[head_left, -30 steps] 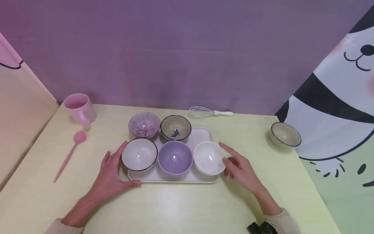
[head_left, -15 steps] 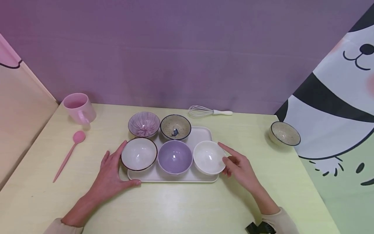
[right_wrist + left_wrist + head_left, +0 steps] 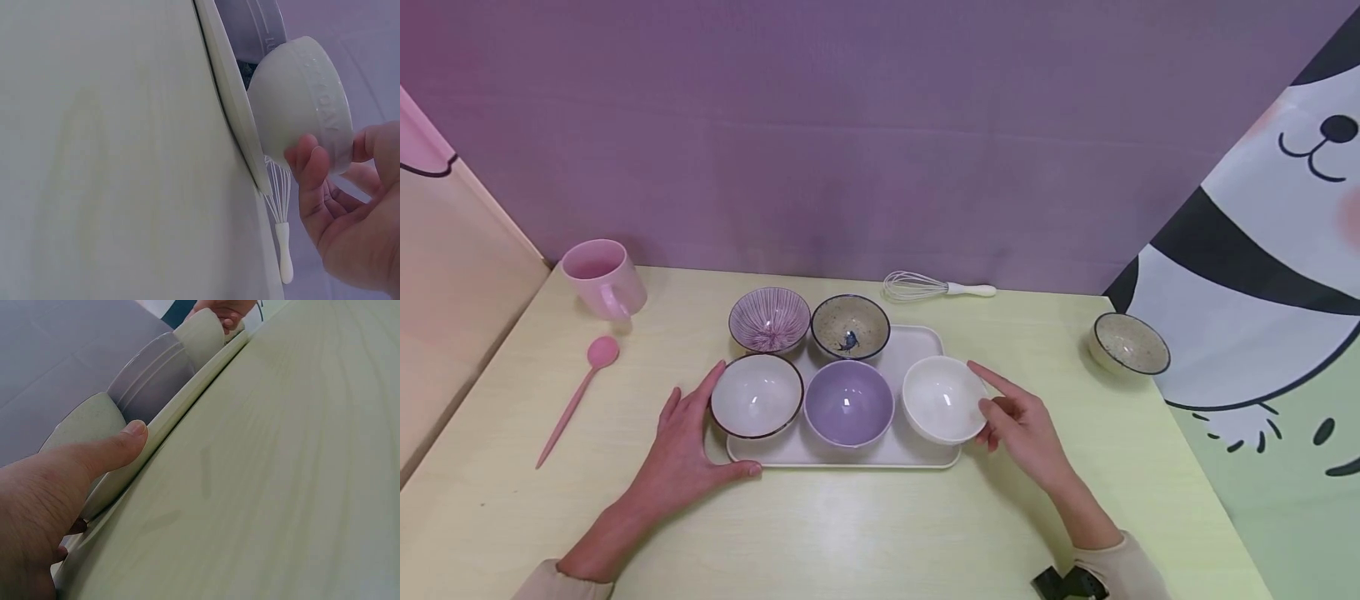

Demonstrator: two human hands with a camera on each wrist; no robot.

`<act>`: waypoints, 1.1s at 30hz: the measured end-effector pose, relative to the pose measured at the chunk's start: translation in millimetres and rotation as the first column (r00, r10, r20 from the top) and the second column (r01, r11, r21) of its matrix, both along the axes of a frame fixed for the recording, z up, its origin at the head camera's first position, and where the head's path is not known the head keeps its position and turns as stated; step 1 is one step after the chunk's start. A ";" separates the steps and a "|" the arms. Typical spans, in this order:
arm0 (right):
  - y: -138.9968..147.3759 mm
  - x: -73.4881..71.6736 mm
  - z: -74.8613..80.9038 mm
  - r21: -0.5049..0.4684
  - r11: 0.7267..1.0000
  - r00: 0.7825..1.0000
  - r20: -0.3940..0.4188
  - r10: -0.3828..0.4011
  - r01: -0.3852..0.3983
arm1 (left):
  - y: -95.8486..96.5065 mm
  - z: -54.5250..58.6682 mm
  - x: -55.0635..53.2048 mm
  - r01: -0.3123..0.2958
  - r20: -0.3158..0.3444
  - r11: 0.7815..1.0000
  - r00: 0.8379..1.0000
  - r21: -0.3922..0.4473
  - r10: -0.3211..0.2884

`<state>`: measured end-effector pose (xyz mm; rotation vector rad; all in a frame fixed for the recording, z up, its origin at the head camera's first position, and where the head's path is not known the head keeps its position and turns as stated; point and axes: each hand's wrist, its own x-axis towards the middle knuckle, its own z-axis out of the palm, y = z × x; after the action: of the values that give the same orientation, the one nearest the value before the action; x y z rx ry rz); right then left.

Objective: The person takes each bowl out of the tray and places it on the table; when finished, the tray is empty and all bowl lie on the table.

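Observation:
My right hand (image 3: 1017, 429) pinches the right side of a plain white bowl (image 3: 942, 400), with raised lettering below its rim in the right wrist view. This bowl is close over the right end of a white tray (image 3: 917, 456). At the tray's left end my left hand (image 3: 688, 458) is spread, its thumb (image 3: 125, 447) at the front rim and its fingers beside a dark-rimmed white bowl (image 3: 758, 397). A purple bowl (image 3: 850, 404) sits between the two white ones. Behind them are a purple-streaked bowl (image 3: 770, 321) and a speckled bowl (image 3: 851, 327) with a blue motif.
At the back left stands a pink mug (image 3: 604, 279), with a pink spoon (image 3: 578, 400) in front of it. A whisk (image 3: 936, 287) lies along the back edge of the table. Another speckled bowl (image 3: 1129, 344) is near the right edge.
The plain white bowl has shifted slightly right and back in my right hand, opening a gap to the purple bowl. My left hand stays where it was.

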<state>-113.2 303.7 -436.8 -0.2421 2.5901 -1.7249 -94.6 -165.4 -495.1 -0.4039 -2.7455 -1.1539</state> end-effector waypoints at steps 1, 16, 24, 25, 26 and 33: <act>0.7 0.2 0.9 -0.007 1.000 1.000 -0.003 -0.005 0.005 | -0.1 -0.1 0.0 0.001 -0.003 1.000 1.000 0.000 -0.001; 15.3 -2.7 7.1 -0.067 0.993 0.995 -0.006 -0.096 0.095 | 0.9 3.2 1.6 -0.002 0.022 1.000 1.000 -0.013 0.002; 31.9 -12.3 3.9 -0.107 0.970 0.976 0.040 -0.216 0.219 | 0.9 3.8 1.6 0.000 0.021 1.000 1.000 -0.013 0.000; 34.1 -13.4 3.7 -0.109 0.965 0.971 0.047 -0.234 0.238 | 0.9 3.6 1.5 0.000 0.020 1.000 1.000 -0.012 0.000; 36.2 -14.4 3.5 -0.113 0.960 0.967 0.052 -0.250 0.255 | 0.9 3.5 1.4 0.000 0.020 1.000 1.000 -0.011 0.000; 49.2 -19.8 2.4 -0.167 0.915 0.930 0.093 -0.356 0.367 | 1.2 3.6 1.1 0.002 0.016 1.000 1.000 -0.006 -0.002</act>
<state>-133.0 352.9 -434.5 0.3080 2.5572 -2.0463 -93.5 -164.2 -491.4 -0.3999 -2.7630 -1.1544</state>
